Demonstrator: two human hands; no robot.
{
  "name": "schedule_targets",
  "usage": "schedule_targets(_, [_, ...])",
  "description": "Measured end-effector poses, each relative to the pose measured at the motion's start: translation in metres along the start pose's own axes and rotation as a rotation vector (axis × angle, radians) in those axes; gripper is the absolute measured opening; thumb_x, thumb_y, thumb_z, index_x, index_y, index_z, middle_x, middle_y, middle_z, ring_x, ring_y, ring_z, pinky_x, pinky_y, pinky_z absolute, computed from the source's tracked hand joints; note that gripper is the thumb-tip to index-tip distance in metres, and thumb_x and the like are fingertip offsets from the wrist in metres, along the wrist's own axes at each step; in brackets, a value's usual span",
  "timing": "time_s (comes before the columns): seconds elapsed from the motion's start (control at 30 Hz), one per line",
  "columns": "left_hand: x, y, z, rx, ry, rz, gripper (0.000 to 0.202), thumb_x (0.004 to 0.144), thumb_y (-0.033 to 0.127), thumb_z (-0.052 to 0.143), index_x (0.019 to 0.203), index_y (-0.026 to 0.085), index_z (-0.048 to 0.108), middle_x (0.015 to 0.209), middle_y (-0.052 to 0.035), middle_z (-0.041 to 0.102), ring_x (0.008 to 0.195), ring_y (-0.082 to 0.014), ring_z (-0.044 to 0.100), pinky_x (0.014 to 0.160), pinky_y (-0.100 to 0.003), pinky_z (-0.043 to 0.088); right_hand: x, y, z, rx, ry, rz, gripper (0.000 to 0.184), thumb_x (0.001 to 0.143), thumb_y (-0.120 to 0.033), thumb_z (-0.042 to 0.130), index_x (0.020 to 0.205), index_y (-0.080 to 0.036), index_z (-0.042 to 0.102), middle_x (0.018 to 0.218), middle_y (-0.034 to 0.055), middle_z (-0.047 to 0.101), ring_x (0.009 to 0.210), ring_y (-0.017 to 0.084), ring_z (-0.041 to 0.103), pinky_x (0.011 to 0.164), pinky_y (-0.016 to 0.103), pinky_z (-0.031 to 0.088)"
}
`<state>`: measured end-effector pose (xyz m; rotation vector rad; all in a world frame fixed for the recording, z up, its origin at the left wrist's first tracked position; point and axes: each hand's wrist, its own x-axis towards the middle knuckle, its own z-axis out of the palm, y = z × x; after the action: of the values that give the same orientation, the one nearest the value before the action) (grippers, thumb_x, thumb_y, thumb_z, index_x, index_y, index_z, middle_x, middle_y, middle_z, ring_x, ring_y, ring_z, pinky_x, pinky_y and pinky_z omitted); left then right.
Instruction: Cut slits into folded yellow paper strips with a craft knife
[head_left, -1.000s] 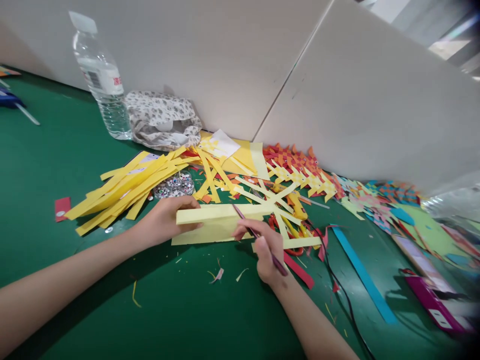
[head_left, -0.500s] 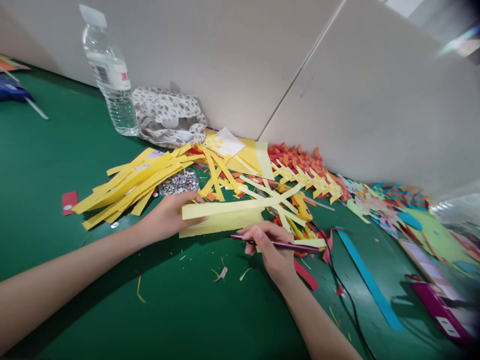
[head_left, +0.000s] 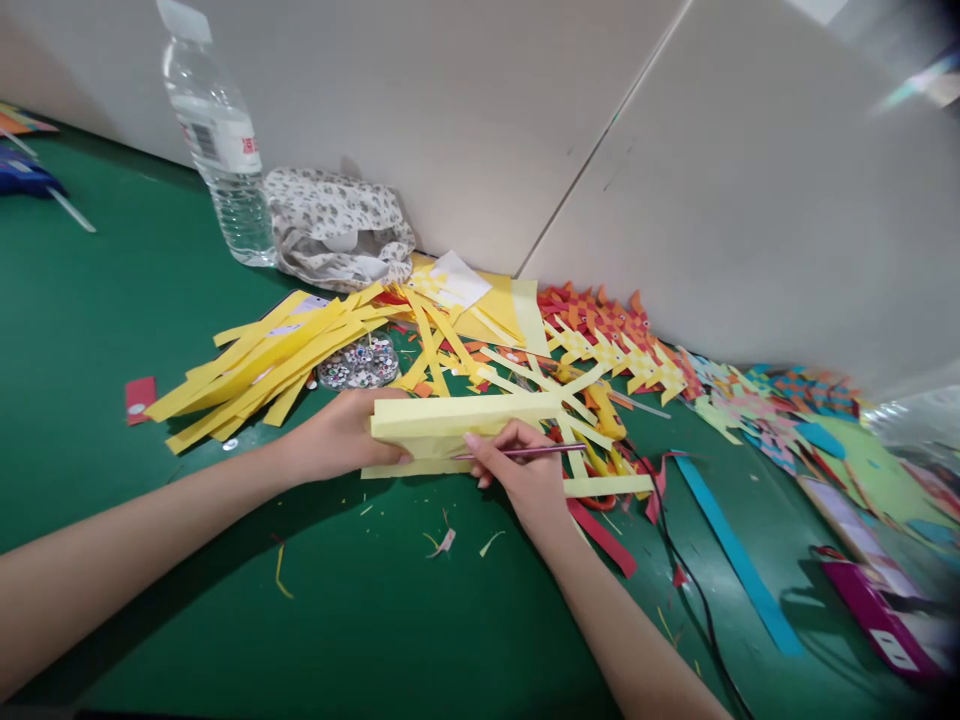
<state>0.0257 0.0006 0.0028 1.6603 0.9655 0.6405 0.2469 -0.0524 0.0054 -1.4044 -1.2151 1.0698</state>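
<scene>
The slim dark-purple pen [head_left: 536, 452] has been raised since half a second ago: its tip, then below the lower edge of the folded pale-yellow paper [head_left: 457, 413], is now seen in front of the sheet's lower part. The right hand [head_left: 521, 465] has been shifted up and slightly left with it, and the front band of the paper now appears taller. The bottle and the heaps of strips are left where they were.

By the left hand [head_left: 341, 435], the left end of the paper is gripped, with the fingers curled behind and beneath it. By the right hand, the pen is pinched between closed fingers and thumb, nearly level, its tip pointed left; whether the tip is pressed to the paper cannot be told. The paper is held between the two hands, above the near part of the green tabletop [head_left: 337, 640].

Just beyond the paper's right end, crossed pale-yellow paper strips [head_left: 585, 378] are seen, with a yellow plastic tool [head_left: 606, 412] partly hidden among them. Behind the left hand, a clear container of small round beads or eyes [head_left: 360, 362] is flanked by a heap of bright-yellow paper strips [head_left: 262, 375]. Farther right, a long blue paper strip [head_left: 739, 555] is laid beside a thin black cable [head_left: 688, 570]. At the back, a clear plastic bottle [head_left: 229, 200] is stood beside a patterned cloth pouch [head_left: 337, 220].
</scene>
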Motion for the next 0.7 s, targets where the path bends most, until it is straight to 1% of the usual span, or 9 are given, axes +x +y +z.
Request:
schedule_targets(0.07, [0.0, 0.0004, 0.0003, 0.016, -0.002, 0.009, 0.034, 0.064, 0.028, 0.072, 0.095, 0.017, 0.065, 0.09, -0.0034, 0.072, 0.079, -0.021, 0.065, 0.066, -0.029, 0.051, -0.0013, 0.0002, 0.0029, -0.014, 0.028, 0.004, 0.039, 0.068, -0.041, 0.082, 0.056, -0.019, 0.051, 0.047, -0.002, 0.064, 0.037, 0.01, 0.056, 0.037, 0.019, 0.045])
schedule_targets(0.13, [-0.0003, 0.0012, 0.0003, 0.032, -0.008, 0.004, 0.031, 0.065, 0.029, 0.07, 0.093, 0.017, 0.066, 0.089, -0.0039, 0.072, 0.078, -0.0215, 0.065, 0.065, -0.029, 0.051, -0.0015, 0.0006, 0.0046, -0.03, 0.035, -0.026, 0.038, 0.068, -0.039, 0.082, 0.056, -0.019, 0.052, 0.048, -0.0019, 0.064, 0.037, 0.009, 0.056, 0.038, 0.018, 0.044])
schedule_targets(0.23, [-0.001, 0.0017, -0.0001, 0.039, -0.011, -0.01, 0.033, 0.064, 0.029, 0.07, 0.094, 0.016, 0.067, 0.089, -0.0054, 0.073, 0.077, -0.0226, 0.066, 0.064, -0.03, 0.052, -0.0005, 0.0016, 0.0047, -0.04, 0.015, -0.065, 0.036, 0.068, -0.036, 0.083, 0.057, -0.019, 0.053, 0.051, -0.0015, 0.066, 0.039, 0.009, 0.058, 0.04, 0.018, 0.046])
schedule_targets(0.33, [-0.0011, 0.0007, 0.0, 0.026, -0.011, -0.013, 0.034, 0.064, 0.028, 0.069, 0.095, 0.016, 0.068, 0.091, -0.0055, 0.073, 0.079, -0.0227, 0.066, 0.065, -0.03, 0.053, -0.0002, 0.0017, 0.0042, -0.021, 0.003, -0.04, 0.035, 0.069, -0.035, 0.082, 0.058, -0.019, 0.053, 0.051, -0.0017, 0.067, 0.039, 0.01, 0.059, 0.04, 0.019, 0.048])
schedule_targets(0.5, [-0.0002, -0.0024, 0.0009, 0.016, -0.004, 0.002, 0.031, 0.063, 0.025, 0.07, 0.094, 0.019, 0.069, 0.091, -0.0032, 0.074, 0.078, -0.0224, 0.067, 0.064, -0.029, 0.053, -0.0015, -0.0002, 0.0061, -0.015, 0.012, -0.014, 0.035, 0.07, -0.037, 0.081, 0.057, -0.02, 0.053, 0.05, -0.0013, 0.067, 0.038, 0.01, 0.059, 0.039, 0.02, 0.048])
schedule_targets(0.7, [-0.0002, -0.0025, 0.0007, 0.043, 0.007, 0.003, 0.034, 0.063, 0.026, 0.07, 0.096, 0.018, 0.068, 0.09, -0.0044, 0.075, 0.077, -0.0229, 0.068, 0.064, -0.03, 0.055, -0.0015, -0.0002, 0.0066, -0.021, 0.018, 0.002, 0.034, 0.069, -0.035, 0.081, 0.057, -0.02, 0.053, 0.05, -0.001, 0.067, 0.04, 0.011, 0.061, 0.041, 0.02, 0.049])
